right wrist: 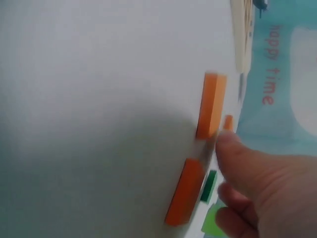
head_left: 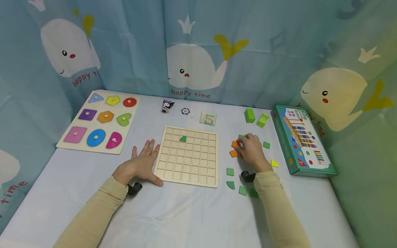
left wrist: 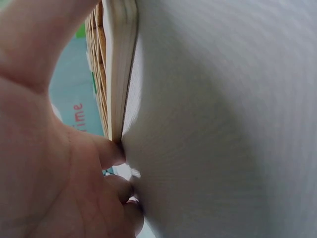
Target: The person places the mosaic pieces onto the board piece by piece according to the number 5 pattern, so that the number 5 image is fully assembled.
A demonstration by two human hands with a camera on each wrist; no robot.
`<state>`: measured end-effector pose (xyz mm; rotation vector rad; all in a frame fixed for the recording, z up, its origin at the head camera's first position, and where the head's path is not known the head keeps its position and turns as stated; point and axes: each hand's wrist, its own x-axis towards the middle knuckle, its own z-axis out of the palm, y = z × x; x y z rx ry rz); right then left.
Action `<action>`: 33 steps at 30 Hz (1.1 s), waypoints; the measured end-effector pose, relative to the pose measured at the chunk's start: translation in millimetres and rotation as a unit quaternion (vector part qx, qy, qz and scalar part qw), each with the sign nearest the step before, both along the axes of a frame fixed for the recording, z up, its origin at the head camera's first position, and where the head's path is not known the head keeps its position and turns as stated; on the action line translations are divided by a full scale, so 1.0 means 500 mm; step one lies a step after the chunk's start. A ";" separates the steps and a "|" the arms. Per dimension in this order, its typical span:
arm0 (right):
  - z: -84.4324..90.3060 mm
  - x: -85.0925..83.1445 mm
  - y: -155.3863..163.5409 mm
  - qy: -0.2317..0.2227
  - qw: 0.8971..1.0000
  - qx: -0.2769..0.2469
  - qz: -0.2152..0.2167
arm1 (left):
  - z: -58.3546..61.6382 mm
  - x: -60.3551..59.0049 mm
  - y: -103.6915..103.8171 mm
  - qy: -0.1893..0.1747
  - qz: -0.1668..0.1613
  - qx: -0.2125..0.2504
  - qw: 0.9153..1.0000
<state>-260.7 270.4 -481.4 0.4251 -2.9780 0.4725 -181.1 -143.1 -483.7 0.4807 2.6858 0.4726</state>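
A square wooden grid board (head_left: 186, 168) lies in the middle of the table, a green quarter-circle tile (head_left: 182, 138) in one upper cell. My left hand (head_left: 139, 166) rests at the board's left edge, fingers spread; in the left wrist view its fingertips touch the board's side. My right hand (head_left: 252, 151) reaches down among orange tiles right of the board. By its fingertips is one orange tile (head_left: 235, 144), with another orange tile (head_left: 233, 153) just below. The right wrist view shows the thumb beside an orange tile (right wrist: 228, 122); whether the fingers pinch it is hidden.
Green tiles (head_left: 230, 171) and a yellow tile (head_left: 274, 163) lie around my right hand. Behind are green blocks (head_left: 249, 116), a pattern card (head_left: 207, 118), a round chip (head_left: 185, 111) and a figurine (head_left: 167, 106). A shape puzzle (head_left: 99, 120) sits left, a toy box (head_left: 303, 140) right.
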 end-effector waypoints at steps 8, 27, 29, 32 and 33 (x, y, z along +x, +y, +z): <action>0.010 0.010 -0.031 0.010 0.998 -0.067 -0.010 | 0.005 -0.002 0.000 0.004 0.002 -0.007 1.000; 0.011 0.031 -0.180 0.005 0.987 -0.132 0.086 | 0.006 0.002 0.000 0.003 0.004 -0.008 1.000; 0.014 0.032 -0.195 0.004 0.986 -0.133 0.096 | 0.006 0.002 0.000 0.003 0.004 -0.007 1.000; 0.018 0.032 -0.215 0.001 0.985 -0.130 0.110 | 0.005 0.001 0.001 0.001 0.003 -0.006 1.000; 0.020 0.031 -0.222 -0.001 0.985 -0.126 0.114 | 0.005 0.001 0.001 0.001 0.003 -0.007 1.000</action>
